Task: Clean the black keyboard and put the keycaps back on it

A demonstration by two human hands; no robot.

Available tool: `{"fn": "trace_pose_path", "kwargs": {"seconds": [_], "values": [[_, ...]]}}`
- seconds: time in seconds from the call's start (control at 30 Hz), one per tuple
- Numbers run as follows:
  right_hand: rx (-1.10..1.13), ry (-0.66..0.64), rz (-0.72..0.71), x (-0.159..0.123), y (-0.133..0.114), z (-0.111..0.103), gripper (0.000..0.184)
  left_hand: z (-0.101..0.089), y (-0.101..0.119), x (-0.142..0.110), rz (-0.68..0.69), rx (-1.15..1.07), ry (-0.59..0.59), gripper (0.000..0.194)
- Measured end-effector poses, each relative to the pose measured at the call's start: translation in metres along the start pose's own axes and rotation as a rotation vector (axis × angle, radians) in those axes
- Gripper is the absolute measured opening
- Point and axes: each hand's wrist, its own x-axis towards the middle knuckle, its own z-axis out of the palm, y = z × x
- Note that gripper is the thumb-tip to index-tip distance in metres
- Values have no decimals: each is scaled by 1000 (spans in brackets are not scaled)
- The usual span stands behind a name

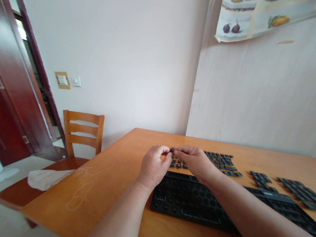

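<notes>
holding small blk keycap point(172, 150) btwn fingertips, l hand point(154, 166) and r hand point(195, 162) both pinched narrow on it. keycap above loose keys point(220, 160), just beyond stripped kbd point(186, 197) on wood tbl point(106, 190). chair point(83, 131) at tbl's l side.

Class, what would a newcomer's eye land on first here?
Probably the two hands, left and right, pinching a tiny dark piece above the wooden table. Next, the black keyboard base beneath the forearms, with loose keycaps laid out behind it.
</notes>
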Motion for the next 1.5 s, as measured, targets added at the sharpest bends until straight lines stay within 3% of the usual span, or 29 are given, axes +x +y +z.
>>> {"fn": "trace_pose_path", "kwargs": {"seconds": [0.3,0.47,0.57,0.73,1.13,1.3,1.5], "values": [[-373,73,-151,0,-1,-1,20,3,-1,0,-213,-365,-91,22],[-395,70,-224,0,2,-1,18,3,0,1,-339,-632,-140,27],[-322,62,-178,0,4,0,22,1,2,2,-417,-724,-132,28],[-276,103,-108,1,7,1,33,-1,3,3,-491,-768,-139,31],[-278,108,-114,-1,3,2,28,-2,-3,3,-525,-860,-165,29],[-321,97,-168,-2,3,3,21,-2,-2,4,-533,-874,-179,30],[-616,153,-356,-6,-7,3,21,-2,-1,3,-526,-841,-178,30]]}}
